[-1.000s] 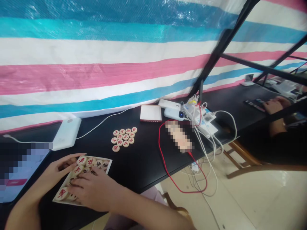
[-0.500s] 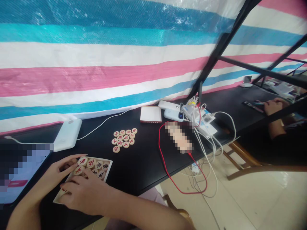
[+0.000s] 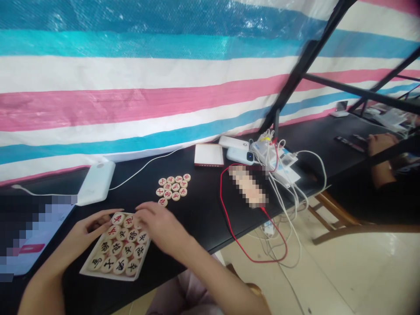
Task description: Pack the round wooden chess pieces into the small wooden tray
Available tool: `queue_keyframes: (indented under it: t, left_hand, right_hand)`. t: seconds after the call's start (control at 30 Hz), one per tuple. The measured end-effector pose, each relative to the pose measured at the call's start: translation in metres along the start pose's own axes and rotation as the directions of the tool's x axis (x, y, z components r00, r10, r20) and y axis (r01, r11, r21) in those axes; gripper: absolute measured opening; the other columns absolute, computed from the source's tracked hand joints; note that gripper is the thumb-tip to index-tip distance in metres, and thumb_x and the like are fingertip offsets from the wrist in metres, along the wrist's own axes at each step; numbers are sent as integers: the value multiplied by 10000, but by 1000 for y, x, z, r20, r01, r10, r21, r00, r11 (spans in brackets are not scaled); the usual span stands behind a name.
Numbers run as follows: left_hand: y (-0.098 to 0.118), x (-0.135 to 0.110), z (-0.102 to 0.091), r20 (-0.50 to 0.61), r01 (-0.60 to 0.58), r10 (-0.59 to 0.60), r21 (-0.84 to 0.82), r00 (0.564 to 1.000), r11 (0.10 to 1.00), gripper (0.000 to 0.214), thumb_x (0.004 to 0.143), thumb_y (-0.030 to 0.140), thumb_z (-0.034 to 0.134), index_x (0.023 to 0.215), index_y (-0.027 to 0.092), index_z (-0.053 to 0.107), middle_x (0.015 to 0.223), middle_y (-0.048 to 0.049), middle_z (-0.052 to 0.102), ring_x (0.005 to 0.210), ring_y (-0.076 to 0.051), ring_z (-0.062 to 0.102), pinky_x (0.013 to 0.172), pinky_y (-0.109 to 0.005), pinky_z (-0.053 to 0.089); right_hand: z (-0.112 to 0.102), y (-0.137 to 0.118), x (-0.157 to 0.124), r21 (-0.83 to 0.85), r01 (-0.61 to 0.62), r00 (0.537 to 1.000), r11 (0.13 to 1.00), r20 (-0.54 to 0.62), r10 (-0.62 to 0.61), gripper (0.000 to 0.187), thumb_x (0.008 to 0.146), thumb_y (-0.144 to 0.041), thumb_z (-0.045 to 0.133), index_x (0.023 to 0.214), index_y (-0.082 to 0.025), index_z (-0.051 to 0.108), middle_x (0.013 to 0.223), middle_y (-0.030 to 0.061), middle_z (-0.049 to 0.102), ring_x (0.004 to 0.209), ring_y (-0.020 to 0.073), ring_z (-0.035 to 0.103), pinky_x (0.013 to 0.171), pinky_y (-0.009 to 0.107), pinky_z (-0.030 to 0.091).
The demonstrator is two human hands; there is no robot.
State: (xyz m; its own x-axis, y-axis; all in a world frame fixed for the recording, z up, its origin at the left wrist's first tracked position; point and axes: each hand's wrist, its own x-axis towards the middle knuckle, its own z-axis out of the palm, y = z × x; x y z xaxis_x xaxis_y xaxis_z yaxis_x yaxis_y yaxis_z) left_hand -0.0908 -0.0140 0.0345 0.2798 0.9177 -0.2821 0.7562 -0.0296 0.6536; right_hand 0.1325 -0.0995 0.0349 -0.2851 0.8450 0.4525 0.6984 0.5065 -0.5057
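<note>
An open white box (image 3: 141, 267) of round Chinese chess pieces (image 3: 120, 265) lies near the table's front edge, tilted in view. Most pieces inside bear black characters; a few along the far side bear red ones. My left hand (image 3: 93, 225) is closed around the box's left far side, its fingers partly hidden. Over the far right corner, my right hand (image 3: 157, 223) has its fingers pressed together on a chess piece, which they mostly cover. A cluster of red-lettered pieces (image 3: 175, 187) lies flat on the black table beyond the box.
A tablet-like screen (image 3: 42, 245) lies at left, beside a white power bank (image 3: 96, 183). A small white-topped box (image 3: 209, 155), phones (image 3: 240, 155) and tangled cables (image 3: 272, 153) sit at the back. A red cable (image 3: 226, 218) hangs over the edge. Another person's hand (image 3: 380, 146) is at far right.
My right hand has moved from over the box's near middle to its far right corner, uncovering rows of black-lettered pieces. My left hand stays at the box's left side. The view has shifted slightly.
</note>
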Motion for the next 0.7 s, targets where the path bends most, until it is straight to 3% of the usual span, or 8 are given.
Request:
queue_keyframes:
  t: [0.1,0.2,0.4,0.5,0.6,0.7]
  left_hand:
    - [-5,1,0,90,22,-11,-117,996,993,642,644,563,613,1150,167,608,789,-7,661,729,-187,619,636,-230,494]
    - [-3,1,0,82,67,-55,-154,995,986,656,615,567,635,1137,170,607,784,-3,649,731,-196,611,623,-242,490]
    - [7,-4,0,78,117,-104,-195,992,974,662,577,564,661,1110,174,619,802,-5,648,725,-195,614,622,-246,491]
    - [8,-4,1,75,127,-114,-212,991,969,665,569,568,665,1106,177,621,779,2,643,715,-193,616,610,-240,492]
    - [7,-3,2,73,116,-104,-200,992,973,671,573,578,657,1113,181,619,767,5,642,703,-194,620,594,-239,496]
    - [6,-4,3,43,77,-72,-126,996,989,669,597,608,611,1108,178,626,777,-3,647,699,-200,631,601,-252,512]
  right_hand:
    - [-18,26,-14,37,-136,991,990,-5,136,122,919,-226,464,903,-158,564,1035,41,590,999,104,549,889,194,433]
    - [-21,40,-25,-17,-154,986,988,55,155,76,893,-222,516,872,-169,566,1022,32,593,954,113,565,842,202,455]
    - [-13,38,-30,-203,-61,996,977,54,73,121,903,-152,469,933,-170,586,1111,33,588,1039,142,507,890,271,419]
    - [-21,31,-30,-282,-57,997,958,35,70,177,897,-141,462,998,-205,593,1172,26,579,1062,168,490,853,328,410]
    - [-46,31,-38,-247,-136,990,959,-65,124,233,908,-187,449,1079,-246,594,1212,32,571,1074,166,498,847,339,407]
    - [-92,56,-59,-121,-278,938,953,-248,242,274,919,-224,417,1114,-255,608,1198,46,579,1097,165,502,903,339,410]
